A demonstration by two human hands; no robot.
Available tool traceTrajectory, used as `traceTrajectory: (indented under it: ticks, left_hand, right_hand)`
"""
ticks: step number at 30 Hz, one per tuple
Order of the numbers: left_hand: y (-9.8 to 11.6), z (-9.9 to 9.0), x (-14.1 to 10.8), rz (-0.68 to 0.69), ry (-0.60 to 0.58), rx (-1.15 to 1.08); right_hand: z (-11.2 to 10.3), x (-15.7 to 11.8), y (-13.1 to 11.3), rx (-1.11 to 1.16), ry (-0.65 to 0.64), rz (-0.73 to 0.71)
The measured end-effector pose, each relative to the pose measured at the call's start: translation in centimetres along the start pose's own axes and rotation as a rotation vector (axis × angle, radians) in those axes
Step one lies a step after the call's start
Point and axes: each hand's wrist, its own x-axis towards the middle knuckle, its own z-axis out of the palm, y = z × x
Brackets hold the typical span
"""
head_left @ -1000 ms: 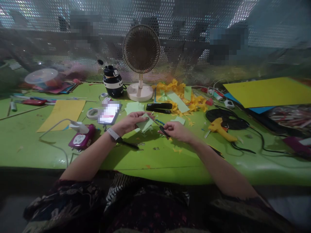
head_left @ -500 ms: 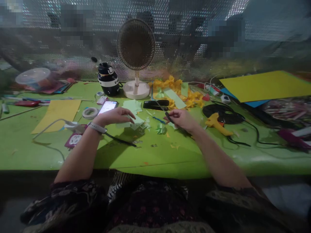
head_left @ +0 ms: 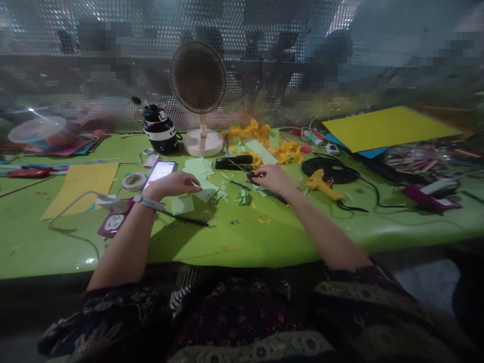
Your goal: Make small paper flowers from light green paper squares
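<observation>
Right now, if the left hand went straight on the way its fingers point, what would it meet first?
The left hand would probably first meet the light green paper just ahead of it; height is unclear in this view, so it might pass over.

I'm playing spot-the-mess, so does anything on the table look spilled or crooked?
Yes, a bit messy. Pale green snippets and orange scraps lie scattered on the green table instead of piled together. The big yellow sheet sits crooked over a blue sheet. I see nothing plainly broken.
</observation>
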Motion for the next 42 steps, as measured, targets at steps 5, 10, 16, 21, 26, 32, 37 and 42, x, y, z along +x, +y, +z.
traceTrajectory:
  ticks: [5, 10, 16, 21, 26, 32, 37, 42]
  left_hand:
    - [0.2, -0.2, -0.1, 0.001, 0.093, -0.078]
    - [0.4, -0.1, -0.1, 0.004, 0.060, -0.031]
    - [0.5, 0.4, 0.3, 0.038, 0.061, 0.013]
    - [0.4, 0.9, 0.7, 0.067, 0.059, 0.065]
    - [0.1, 1.4, 1.1, 0.086, 0.047, 0.048]
    - [0.0, 1.7, 1.2, 0.112, 0.073, 0.021]
    - [0.6, 1.8, 0.9, 0.126, 0.089, 0.005]
    - [1.2, 2.1, 1.0, 0.134, 0.095, 0.006]
  right_hand:
    - [0.1, 1.1, -0.3, -0.130, -0.101, 0.032]
    - [-0.4, 1.7, -0.6, -0.145, -0.111, 0.043]
    - [0.6, 3.1, -4.0, -0.130, -0.058, -0.127]
    - [2.4, 5.1, -7.0, -0.191, -0.190, -0.199]
    - [3.5, 6.6, -7.7, -0.166, -0.228, -0.210]
    - [4.7, 7.7, -7.9, -0.063, -0.204, -0.223]
    - [5.0, 8.0, -7.3, 0.049, -0.130, -0.226]
    - [4.6, 8.2, -5.9, 0.172, -0.064, -0.241]
